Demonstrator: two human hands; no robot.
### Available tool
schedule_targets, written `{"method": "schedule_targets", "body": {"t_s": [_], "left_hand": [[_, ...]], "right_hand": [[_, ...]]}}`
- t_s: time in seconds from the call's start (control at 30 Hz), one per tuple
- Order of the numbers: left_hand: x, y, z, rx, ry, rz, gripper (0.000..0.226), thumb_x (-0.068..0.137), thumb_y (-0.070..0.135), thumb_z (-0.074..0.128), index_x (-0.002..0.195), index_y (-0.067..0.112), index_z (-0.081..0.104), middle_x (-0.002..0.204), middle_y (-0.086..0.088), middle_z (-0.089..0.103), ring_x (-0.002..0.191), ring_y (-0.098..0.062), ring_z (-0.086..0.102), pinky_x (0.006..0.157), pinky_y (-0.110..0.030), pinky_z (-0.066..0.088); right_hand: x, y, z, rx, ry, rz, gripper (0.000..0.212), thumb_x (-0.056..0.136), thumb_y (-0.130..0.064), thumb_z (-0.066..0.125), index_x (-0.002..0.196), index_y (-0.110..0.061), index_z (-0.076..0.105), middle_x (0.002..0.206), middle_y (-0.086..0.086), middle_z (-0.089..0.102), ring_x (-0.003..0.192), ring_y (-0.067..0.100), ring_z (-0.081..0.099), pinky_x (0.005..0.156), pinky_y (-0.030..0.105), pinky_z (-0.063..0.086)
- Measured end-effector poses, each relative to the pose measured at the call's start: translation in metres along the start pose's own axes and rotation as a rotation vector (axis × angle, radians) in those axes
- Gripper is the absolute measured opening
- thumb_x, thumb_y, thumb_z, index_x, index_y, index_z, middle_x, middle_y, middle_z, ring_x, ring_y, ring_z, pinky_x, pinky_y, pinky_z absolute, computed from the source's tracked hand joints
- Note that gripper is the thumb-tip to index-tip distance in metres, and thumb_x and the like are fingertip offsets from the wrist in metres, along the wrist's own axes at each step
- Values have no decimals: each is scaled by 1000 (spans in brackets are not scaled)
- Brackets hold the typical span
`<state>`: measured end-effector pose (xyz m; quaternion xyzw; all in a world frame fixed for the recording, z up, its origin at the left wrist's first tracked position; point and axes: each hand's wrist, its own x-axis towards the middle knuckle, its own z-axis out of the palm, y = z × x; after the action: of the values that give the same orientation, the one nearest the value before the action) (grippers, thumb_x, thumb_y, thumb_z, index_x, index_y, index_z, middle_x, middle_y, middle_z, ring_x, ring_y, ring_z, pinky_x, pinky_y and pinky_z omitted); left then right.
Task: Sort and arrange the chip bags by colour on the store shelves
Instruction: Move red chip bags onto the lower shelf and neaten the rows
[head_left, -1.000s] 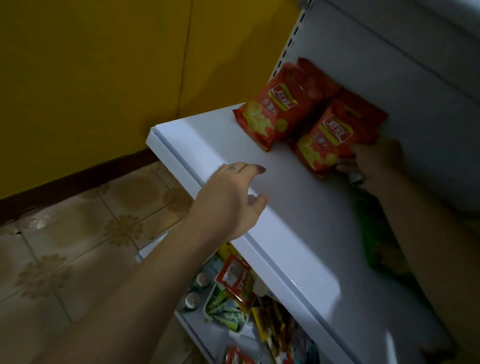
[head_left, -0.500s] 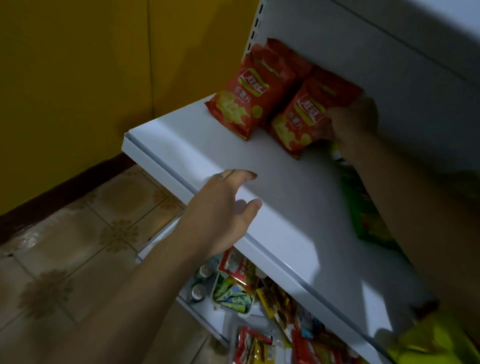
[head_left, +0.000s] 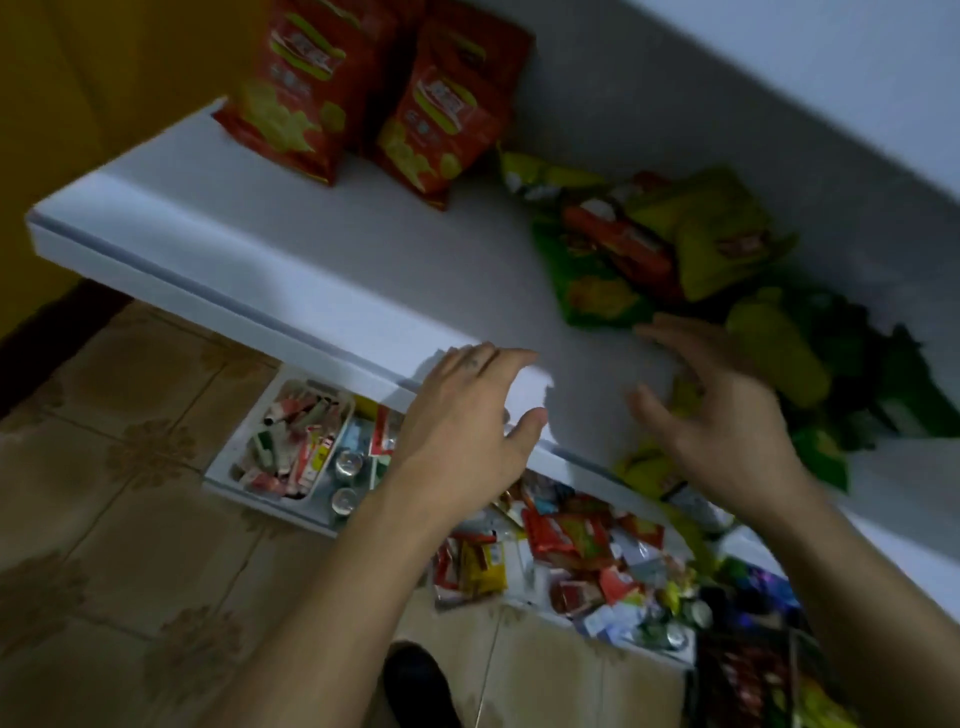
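Partly done. Two red chip bags (head_left: 296, 104) stand side by side at top centre of frame, at the back of the white shelf (head_left: 234, 249). The pile of green and yellow bags (head_left: 675, 249) at centre right, with one red among them, looks unsorted. Left hand (head_left: 467, 415) rests on the shelf's front edge, grip loose, empty. Right hand (head_left: 727, 415) hovers by the pile, fingers spread, holding nothing.

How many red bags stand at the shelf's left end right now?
2: one red bag nearest the end, a second red bag just right of it. More may be hidden behind them.
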<state>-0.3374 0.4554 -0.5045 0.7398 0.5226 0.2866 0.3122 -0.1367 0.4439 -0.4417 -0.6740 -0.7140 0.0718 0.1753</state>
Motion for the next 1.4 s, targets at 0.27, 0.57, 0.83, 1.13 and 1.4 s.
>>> {"method": "schedule_targets", "body": {"t_s": [0.27, 0.57, 0.83, 1.13, 1.4], "left_hand": [[-31, 72, 59, -55, -57, 160, 48, 86, 42, 59, 131, 27, 52, 131, 6, 54, 123, -15, 41, 107, -38, 36], [-25, 116, 122, 351, -102, 70, 76, 80, 68, 53, 145, 36, 30, 155, -1, 27, 143, -28, 17, 113, -55, 19], [10, 97, 137, 473, 203, -76, 49, 79, 50, 63, 121, 26, 60, 136, -17, 48, 126, -43, 38, 93, -56, 38], [34, 109, 146, 524, 127, -103, 49, 88, 46, 60, 133, 30, 49, 133, -11, 47, 124, -37, 39, 94, -51, 34], [2, 128, 117, 180, 73, 20, 48, 95, 49, 44, 127, 17, 58, 131, -10, 56, 121, -31, 50, 95, -44, 45]], "right_hand": [[-100, 62, -46, 60, 186, 340, 34, 87, -21, 68, 117, -33, 57, 111, -13, 52, 84, -3, 51, 63, 13, 37], [-110, 144, -23, -175, -112, 249, 76, 72, -38, 80, 139, -20, 49, 139, 13, 49, 128, 36, 44, 100, 49, 42], [-95, 168, 4, -213, 88, 137, 48, 74, -31, 78, 119, -21, 64, 117, 18, 61, 103, 41, 54, 85, 45, 42], [-128, 169, -32, -102, 399, -26, 21, 89, -25, 60, 99, -16, 76, 109, 16, 64, 96, 35, 58, 79, 43, 45], [-148, 138, -96, 65, 435, -57, 18, 92, -18, 59, 94, -8, 73, 86, 3, 70, 81, 9, 56, 79, 19, 40]]}}
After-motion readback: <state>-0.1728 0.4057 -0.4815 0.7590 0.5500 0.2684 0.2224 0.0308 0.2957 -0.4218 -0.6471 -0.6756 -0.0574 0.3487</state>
